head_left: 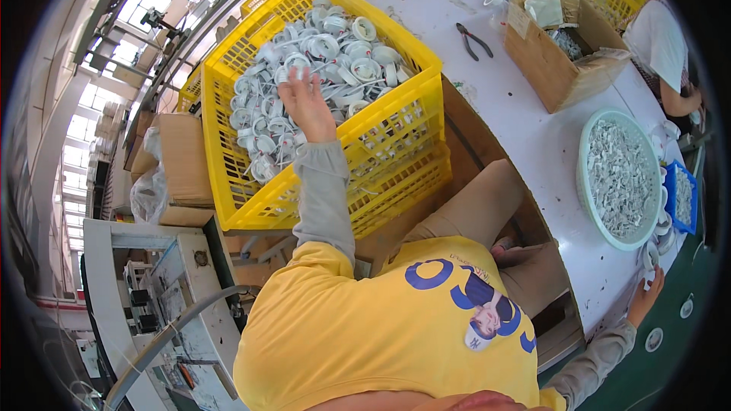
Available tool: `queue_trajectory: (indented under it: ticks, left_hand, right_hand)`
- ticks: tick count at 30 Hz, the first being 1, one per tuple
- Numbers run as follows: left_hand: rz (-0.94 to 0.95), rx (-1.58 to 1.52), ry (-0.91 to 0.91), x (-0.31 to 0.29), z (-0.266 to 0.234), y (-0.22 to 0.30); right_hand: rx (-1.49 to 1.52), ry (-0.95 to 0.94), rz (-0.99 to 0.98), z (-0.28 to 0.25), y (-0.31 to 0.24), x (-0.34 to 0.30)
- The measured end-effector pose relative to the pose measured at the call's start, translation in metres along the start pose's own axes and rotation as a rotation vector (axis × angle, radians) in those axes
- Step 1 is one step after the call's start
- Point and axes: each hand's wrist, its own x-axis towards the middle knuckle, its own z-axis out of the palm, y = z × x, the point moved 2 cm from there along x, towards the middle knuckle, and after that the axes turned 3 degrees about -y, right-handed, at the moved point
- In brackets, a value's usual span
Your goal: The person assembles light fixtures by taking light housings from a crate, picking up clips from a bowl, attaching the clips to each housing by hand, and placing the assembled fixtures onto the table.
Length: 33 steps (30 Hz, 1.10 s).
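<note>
My left hand (pixel 310 109) is over the near side of a yellow plastic crate (pixel 263 209), its fingers apart and nothing seen in them. Beneath its fingertips lies a heap of white round fittings (pixel 320 47) with pale wires. Far to the right, my right hand (pixel 644 303) is at the table's edge. Its fingers close on a white round fitting (pixel 649 277), though the grip is small and partly hidden. Other similar fittings (pixel 664 242) lie beside it along the edge, next to a mint-green round basket (pixel 592 209) full of small white pieces.
Dark-handled pliers (pixel 475 43) and a cardboard box (pixel 537 61) are on the white table (pixel 533 137). A blue tray (pixel 670 194) holds more small pieces. Another person (pixel 661 46) sits at the far right. A second yellow crate (pixel 403 183) is under the first. White rings (pixel 653 340) lie on the green floor.
</note>
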Motion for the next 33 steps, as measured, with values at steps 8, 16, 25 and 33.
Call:
queue_trajectory:
  ticks: [8, 16, 25, 33]
  left_hand:
    - [-0.242, 0.085, -0.243, -0.081, 0.042, -0.041]
    - [-0.578, 0.199, -0.714, -0.209, 0.088, -0.069]
    - [-0.957, 0.088, -1.065, -0.313, 0.108, -0.049]
    - [-1.111, -0.013, -1.077, -0.319, 0.106, -0.044]
  right_hand:
    - [0.089, 0.081, 0.054, -0.012, -0.032, -0.016]
    - [1.096, -0.027, 0.422, -0.059, -0.153, -0.056]
    - [1.526, -0.281, 0.410, -0.030, -0.231, -0.070]
    - [1.571, -0.343, 0.387, -0.005, -0.260, -0.061]
